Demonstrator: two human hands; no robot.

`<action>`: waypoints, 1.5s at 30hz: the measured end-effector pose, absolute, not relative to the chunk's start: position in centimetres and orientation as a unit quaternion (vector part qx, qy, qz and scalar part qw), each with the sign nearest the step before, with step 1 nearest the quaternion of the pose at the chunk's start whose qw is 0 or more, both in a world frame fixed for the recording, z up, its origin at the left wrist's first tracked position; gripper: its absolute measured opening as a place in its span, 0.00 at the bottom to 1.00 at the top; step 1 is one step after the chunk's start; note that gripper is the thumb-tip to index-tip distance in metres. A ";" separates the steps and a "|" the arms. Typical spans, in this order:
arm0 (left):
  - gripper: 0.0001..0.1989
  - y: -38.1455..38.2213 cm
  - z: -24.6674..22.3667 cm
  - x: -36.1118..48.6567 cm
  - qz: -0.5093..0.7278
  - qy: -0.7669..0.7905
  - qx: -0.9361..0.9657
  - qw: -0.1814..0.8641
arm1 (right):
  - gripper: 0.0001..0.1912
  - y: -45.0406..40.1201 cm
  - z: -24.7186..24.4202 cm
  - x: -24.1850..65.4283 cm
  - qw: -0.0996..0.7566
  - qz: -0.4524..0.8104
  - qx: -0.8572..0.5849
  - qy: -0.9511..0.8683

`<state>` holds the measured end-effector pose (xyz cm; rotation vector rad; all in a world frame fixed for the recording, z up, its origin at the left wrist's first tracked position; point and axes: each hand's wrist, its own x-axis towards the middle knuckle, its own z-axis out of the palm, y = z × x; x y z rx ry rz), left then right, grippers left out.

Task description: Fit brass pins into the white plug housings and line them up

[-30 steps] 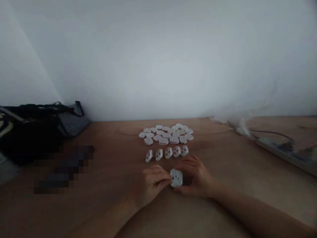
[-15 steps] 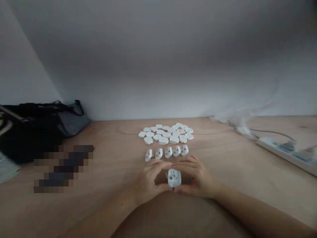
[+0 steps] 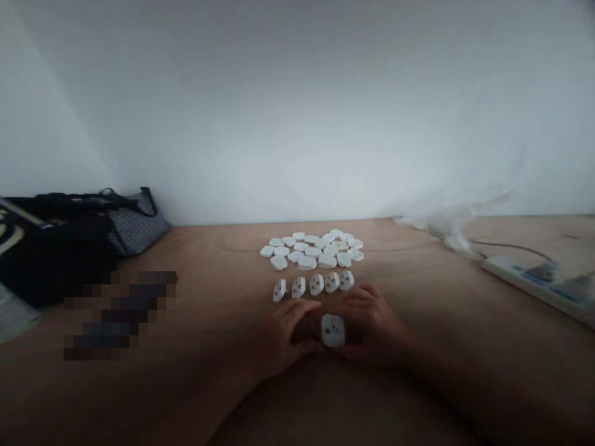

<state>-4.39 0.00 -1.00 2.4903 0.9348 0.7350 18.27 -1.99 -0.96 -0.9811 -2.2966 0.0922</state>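
Observation:
A white plug adapter (image 3: pixel 333 330) with round socket holes faces me, held at its edges between the fingers and thumb of my right hand (image 3: pixel 374 322). On its other side is my left hand (image 3: pixel 287 331), its fingers and thumb curved apart around a gap, apparently off the adapter. Both hands are in dark shadow, so exact fingertip contact is hard to see. Just beyond them, several similar adapters (image 3: pixel 317 285) stand in a row with their socket faces towards me. Farther back lies a loose cluster of white adapters (image 3: pixel 313 253).
A white power strip (image 3: pixel 534 288) with plugs and a grey cable lies at the right. Behind it is crumpled clear plastic (image 3: pixel 453 226) against the wall. A black bag (image 3: pixel 60 248) and striped pouch (image 3: pixel 137 226) sit at the left, near a pixelated dark object (image 3: pixel 121 316).
The adapter has shifted slightly right with my right hand, and the gap to my left thumb has widened. The hands and near tabletop look darker, the wall brighter. The row and cluster are unchanged.

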 end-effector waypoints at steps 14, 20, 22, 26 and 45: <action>0.08 0.5 -0.7 -4.1 0.252 0.295 0.896 0.217 | 0.20 -2.0 -0.9 18.5 0.298 0.042 -0.380 -0.875; 0.05 0.5 -1.0 -4.0 0.265 0.272 0.905 0.193 | 0.20 -1.8 -0.9 18.5 0.301 0.043 -0.372 -0.877; 0.06 0.5 -1.1 -4.1 0.282 0.270 0.904 0.173 | 0.20 -1.9 -0.9 18.5 0.299 0.052 -0.367 -0.879; 0.06 0.3 -0.8 -4.2 0.322 0.304 0.886 0.137 | 0.21 -1.9 -1.0 18.4 0.306 0.050 -0.367 -0.877; 0.05 -0.5 -0.3 -3.3 0.439 0.265 0.834 0.201 | 0.24 -2.0 -1.2 17.6 0.325 0.056 -0.351 -0.877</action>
